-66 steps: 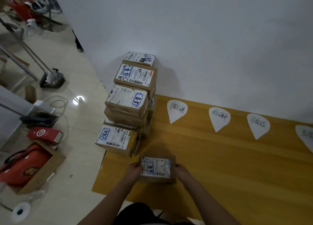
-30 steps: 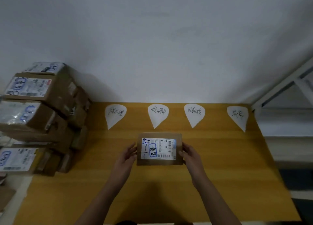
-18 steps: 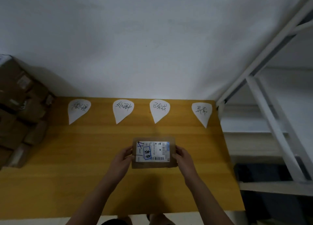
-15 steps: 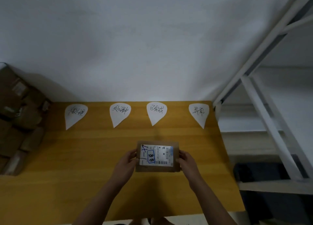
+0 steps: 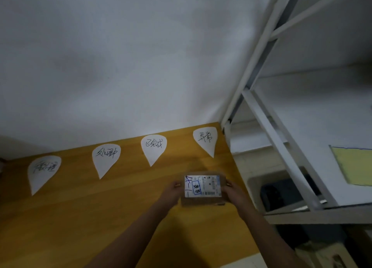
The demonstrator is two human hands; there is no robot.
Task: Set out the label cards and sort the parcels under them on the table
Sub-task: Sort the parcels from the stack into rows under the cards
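A small brown cardboard parcel (image 5: 203, 187) with a white shipping label and blue handwriting is held between my left hand (image 5: 171, 193) on its left side and my right hand (image 5: 233, 191) on its right side. It is over the right part of the wooden table (image 5: 80, 217), just in front of the rightmost label card (image 5: 205, 139). Three more white teardrop-shaped label cards lie in a row along the wall: one far left (image 5: 43, 171), one (image 5: 105, 157) and one (image 5: 154, 146). I cannot tell whether the parcel rests on the table.
A white metal shelf frame (image 5: 281, 146) stands right of the table, with a yellow sheet (image 5: 354, 165) on a shelf and a dark bin (image 5: 281, 193) below. A white wall (image 5: 120, 66) runs behind the table.
Both hands have carried the parcel from the parcel stack at the table's left end across to the right, to below the rightmost card. The view has swung right; the stack is out of sight.
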